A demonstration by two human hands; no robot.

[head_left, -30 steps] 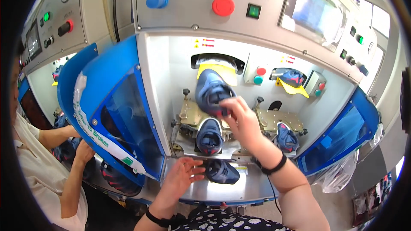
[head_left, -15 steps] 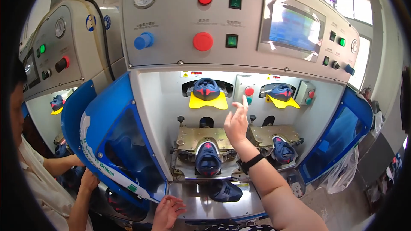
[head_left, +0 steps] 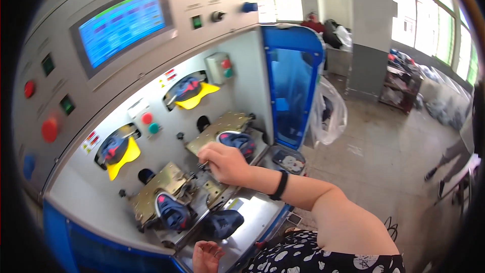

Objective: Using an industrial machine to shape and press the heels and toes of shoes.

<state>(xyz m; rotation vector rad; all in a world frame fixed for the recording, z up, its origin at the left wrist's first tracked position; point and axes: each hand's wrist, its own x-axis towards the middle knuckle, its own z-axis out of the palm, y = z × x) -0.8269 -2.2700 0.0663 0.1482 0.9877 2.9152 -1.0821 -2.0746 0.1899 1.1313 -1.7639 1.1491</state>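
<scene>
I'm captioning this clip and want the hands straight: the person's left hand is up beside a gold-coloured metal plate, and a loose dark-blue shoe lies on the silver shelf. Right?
Not quite: the right hand is up beside the gold-coloured metal plate, as the head view shows. A loose dark-blue shoe does lie on the silver shelf.

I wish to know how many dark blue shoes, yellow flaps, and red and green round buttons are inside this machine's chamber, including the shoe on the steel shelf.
Dark blue shoes: 5
Yellow flaps: 2
Red buttons: 2
Green buttons: 2
Total: 11
</scene>
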